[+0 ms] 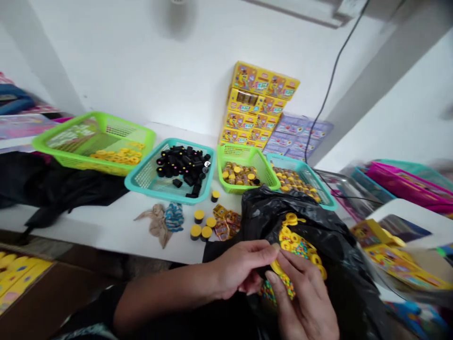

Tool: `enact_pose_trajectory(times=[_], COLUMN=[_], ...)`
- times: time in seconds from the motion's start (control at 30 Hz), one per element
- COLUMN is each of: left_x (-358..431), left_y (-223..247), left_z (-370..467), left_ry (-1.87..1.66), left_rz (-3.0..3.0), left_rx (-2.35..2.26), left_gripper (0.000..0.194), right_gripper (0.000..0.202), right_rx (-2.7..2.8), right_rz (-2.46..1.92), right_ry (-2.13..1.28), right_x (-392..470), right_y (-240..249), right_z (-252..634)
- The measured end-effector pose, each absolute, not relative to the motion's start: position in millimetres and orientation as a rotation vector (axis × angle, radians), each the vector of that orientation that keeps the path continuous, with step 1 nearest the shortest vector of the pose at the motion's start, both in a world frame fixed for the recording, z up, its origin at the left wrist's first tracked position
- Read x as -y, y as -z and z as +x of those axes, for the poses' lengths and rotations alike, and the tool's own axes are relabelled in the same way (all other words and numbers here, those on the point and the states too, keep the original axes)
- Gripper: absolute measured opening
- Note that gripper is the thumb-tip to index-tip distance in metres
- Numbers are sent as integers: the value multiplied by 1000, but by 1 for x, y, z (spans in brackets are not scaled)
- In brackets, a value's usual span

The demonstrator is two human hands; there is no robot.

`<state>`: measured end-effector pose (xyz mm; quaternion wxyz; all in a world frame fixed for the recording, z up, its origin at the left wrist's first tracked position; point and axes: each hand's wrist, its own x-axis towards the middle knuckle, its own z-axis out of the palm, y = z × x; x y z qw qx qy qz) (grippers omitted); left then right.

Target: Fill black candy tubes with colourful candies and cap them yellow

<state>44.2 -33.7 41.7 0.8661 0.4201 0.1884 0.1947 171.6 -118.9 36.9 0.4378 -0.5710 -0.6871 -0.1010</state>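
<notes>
Find, low at far left, a carton (42, 298) with yellow packs (21, 278). Next, see a large lime-green basket (74, 162) with small yellow pieces (118, 156) toward the right end, and black cloth (74, 182) just in front. Then come to a blue-green basket (163, 196) loaded with black pieces (184, 163); notice crumpled beige cloth (159, 224) and blue patterned cloth (174, 217) on the white table (123, 236) below. Count five black cylinders with yellow tops (198, 215), then shiny packets (222, 227). Reach the left hand (244, 267), with thumb pressed to curled fingers, touching the right hand (304, 293). See beyond a small lime-green basket (244, 189) and, against the wall, stacked yellow boxes (244, 120). Around the fingertips, spot yellow ring-shaped pieces (290, 218) and multicoloured beads (301, 248) in an open black bag (339, 222). See the right hand bent over these, thumb apart from index finger, with a bit of yellow between; cannot tell of a grasp on it by either hand. Farther right, see purple boxes (297, 125) and a pink basket (392, 179).
</notes>
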Motion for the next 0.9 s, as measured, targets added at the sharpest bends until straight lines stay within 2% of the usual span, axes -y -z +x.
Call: enact_pose_trajectory(times=[0.23,0.43,0.53,0.67,0.77,0.9], left_x=[34,16,11,2,-8,-18], left_y=[-38,-29,-19,4,25,46], left_z=[32,-7,-41,-85,-102,-94], left_ry=[-397,-333,-626,-1051,-999,-841], left_rz=[976,1108,1332,1556,1590,1633], left_rx=[-389,-414,-632,-1160,-1435,-1448], left_gripper=[43,41,39,35,36,36], right_gripper=[27,36,34,23,19,17], right_rx=[1812,1925,1894,1867,1873,1838], right_rz=[-1404,-1322,-1331,-1357,-1353,-1361], right_ry=[226,-77,-188,-308,-346,-380], right_x=[116,112,109,105,102,101], right_y=[-38,-38,-36,-32,-31,-30], right_z=[170,167,164,165,164,159])
